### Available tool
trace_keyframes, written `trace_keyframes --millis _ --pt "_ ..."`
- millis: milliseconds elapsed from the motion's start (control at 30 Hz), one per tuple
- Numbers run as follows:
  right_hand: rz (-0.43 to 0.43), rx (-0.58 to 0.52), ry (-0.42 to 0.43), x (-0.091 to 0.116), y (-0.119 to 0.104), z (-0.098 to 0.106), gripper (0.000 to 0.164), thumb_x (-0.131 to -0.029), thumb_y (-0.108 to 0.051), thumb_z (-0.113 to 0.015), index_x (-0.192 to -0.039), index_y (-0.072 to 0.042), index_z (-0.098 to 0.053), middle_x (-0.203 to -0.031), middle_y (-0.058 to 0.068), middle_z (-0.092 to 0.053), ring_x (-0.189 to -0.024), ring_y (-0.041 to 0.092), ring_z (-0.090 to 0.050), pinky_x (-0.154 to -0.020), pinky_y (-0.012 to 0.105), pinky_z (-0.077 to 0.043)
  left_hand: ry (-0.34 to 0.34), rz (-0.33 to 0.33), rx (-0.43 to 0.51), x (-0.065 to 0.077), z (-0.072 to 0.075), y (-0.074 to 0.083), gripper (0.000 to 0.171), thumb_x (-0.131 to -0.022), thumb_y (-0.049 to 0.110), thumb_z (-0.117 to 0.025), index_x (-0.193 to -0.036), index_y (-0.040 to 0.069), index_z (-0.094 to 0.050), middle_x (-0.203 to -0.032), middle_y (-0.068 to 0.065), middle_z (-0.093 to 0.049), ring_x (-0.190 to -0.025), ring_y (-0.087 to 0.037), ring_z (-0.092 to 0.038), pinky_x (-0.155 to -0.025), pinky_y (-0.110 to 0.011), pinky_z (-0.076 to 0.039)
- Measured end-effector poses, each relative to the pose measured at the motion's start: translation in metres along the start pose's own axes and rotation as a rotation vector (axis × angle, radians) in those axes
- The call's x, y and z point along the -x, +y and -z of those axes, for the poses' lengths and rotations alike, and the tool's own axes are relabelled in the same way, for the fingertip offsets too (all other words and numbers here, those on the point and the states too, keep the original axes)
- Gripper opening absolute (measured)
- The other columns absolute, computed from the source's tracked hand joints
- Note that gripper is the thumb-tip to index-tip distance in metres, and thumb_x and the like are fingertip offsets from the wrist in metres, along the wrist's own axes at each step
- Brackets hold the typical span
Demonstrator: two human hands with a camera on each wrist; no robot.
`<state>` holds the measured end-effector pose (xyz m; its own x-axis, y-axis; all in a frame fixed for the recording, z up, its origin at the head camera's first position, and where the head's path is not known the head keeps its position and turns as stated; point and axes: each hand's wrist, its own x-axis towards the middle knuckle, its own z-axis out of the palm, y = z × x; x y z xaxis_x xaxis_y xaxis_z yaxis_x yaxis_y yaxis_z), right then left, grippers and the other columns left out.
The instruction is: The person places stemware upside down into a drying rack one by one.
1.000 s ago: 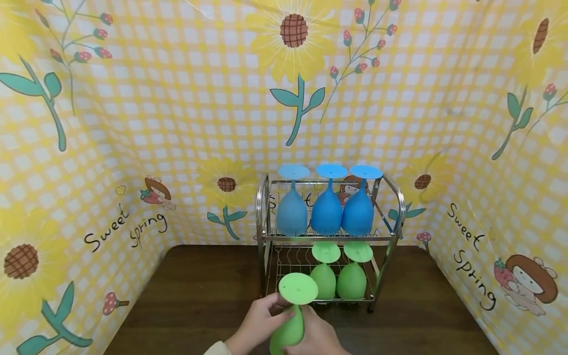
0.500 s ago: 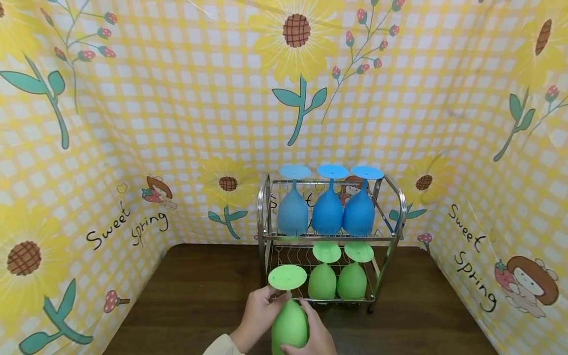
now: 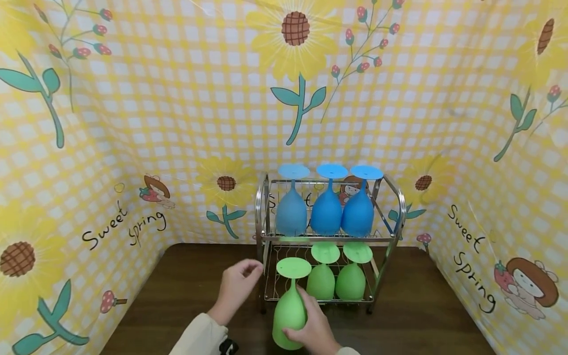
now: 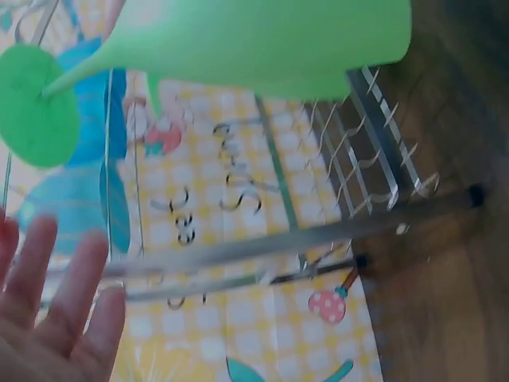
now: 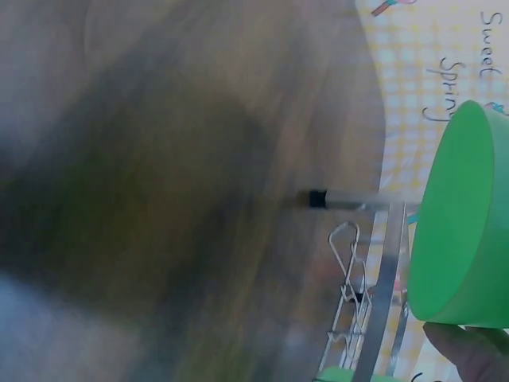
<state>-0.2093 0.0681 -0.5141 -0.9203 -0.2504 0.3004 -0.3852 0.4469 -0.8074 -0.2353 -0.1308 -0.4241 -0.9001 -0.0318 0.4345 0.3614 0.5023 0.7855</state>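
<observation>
My right hand [image 3: 316,323] holds a green plastic wine glass [image 3: 287,315] upside down by its bowl, thumb across the near side, foot uppermost. It hangs in front of the rack's lower left part. The right wrist view shows the glass's open mouth [image 5: 455,219] with a fingertip [image 5: 469,350] at its side. Left of the glass, my left hand [image 3: 239,285] is apart from it and holds nothing; in the left wrist view its fingers [image 4: 67,286] are spread. Two more green wine glasses, one [image 3: 321,282] beside the other [image 3: 351,282], stand inverted on the lower shelf.
A two-tier chrome wire rack [image 3: 328,239] stands on the dark wooden table [image 3: 177,296]. On its upper shelf are three inverted blue wine glasses [image 3: 326,214], the leftmost paler. A yellow checked cloth [image 3: 199,123] with flowers hangs behind and at both sides.
My left hand has let go of the green wine glass's stem and drawn back left. The glass, tilted earlier, is now more upright in my right hand and slightly higher.
</observation>
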Motion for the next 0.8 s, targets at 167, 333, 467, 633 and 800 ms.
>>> trace_keyframes --millis 167,333,467,633,800 --pt "0.001 0.038 0.021 -0.023 0.003 -0.003 0.097 -0.067 -0.025 -0.085 -0.147 -0.005 -0.033 -0.124 0.024 -0.049 -0.100 0.038 -0.057 -0.069 0.045 -0.052 0.071 0.112 0.039 -0.020 0.004 0.002 0.042 -0.088 0.018 -0.071 -0.125 0.001 -0.059 -0.107 -0.018 -0.067 -0.086 -0.030 -0.068 -0.073 -0.037 -0.055" --pt "-0.017 0.073 0.012 -0.045 0.008 0.000 0.100 -0.068 -0.023 -0.084 -0.150 -0.008 -0.027 -0.122 0.023 -0.047 -0.097 0.035 -0.057 -0.068 0.044 -0.053 0.081 0.142 0.051 -0.039 -0.006 0.005 0.040 -0.088 0.018 -0.071 -0.122 -0.001 -0.060 -0.105 -0.019 -0.067 -0.089 -0.032 -0.067 -0.075 -0.042 -0.054" --pt "-0.030 0.108 0.019 -0.057 0.014 0.000 0.099 -0.069 -0.023 -0.083 -0.150 -0.009 -0.028 -0.121 0.024 -0.046 -0.091 0.034 -0.058 -0.064 0.043 -0.052 0.113 0.123 0.021 -0.049 -0.008 0.001 0.021 -0.087 0.012 -0.070 -0.103 -0.001 -0.066 -0.091 -0.014 -0.069 -0.083 -0.029 -0.065 -0.072 -0.041 -0.052" --pt "-0.050 0.176 0.052 -0.068 0.018 -0.003 0.092 -0.069 -0.025 -0.082 -0.146 -0.009 -0.035 -0.118 0.024 -0.046 -0.083 0.031 -0.059 -0.057 0.041 -0.049 0.051 0.139 -0.022 -0.052 -0.006 -0.002 0.017 -0.087 0.009 -0.070 -0.101 0.001 -0.065 -0.087 -0.010 -0.069 -0.081 -0.026 -0.063 -0.072 -0.042 -0.050" --pt "-0.107 0.189 0.062 -0.078 0.020 -0.004 0.092 -0.068 -0.021 -0.082 -0.146 -0.008 -0.035 -0.125 0.028 -0.044 -0.087 0.036 -0.059 -0.058 0.043 -0.049 0.026 0.133 -0.048 -0.053 -0.006 -0.002 0.015 -0.084 0.005 -0.072 -0.096 0.003 -0.064 -0.082 -0.006 -0.067 -0.076 -0.023 -0.061 -0.069 -0.040 -0.049"
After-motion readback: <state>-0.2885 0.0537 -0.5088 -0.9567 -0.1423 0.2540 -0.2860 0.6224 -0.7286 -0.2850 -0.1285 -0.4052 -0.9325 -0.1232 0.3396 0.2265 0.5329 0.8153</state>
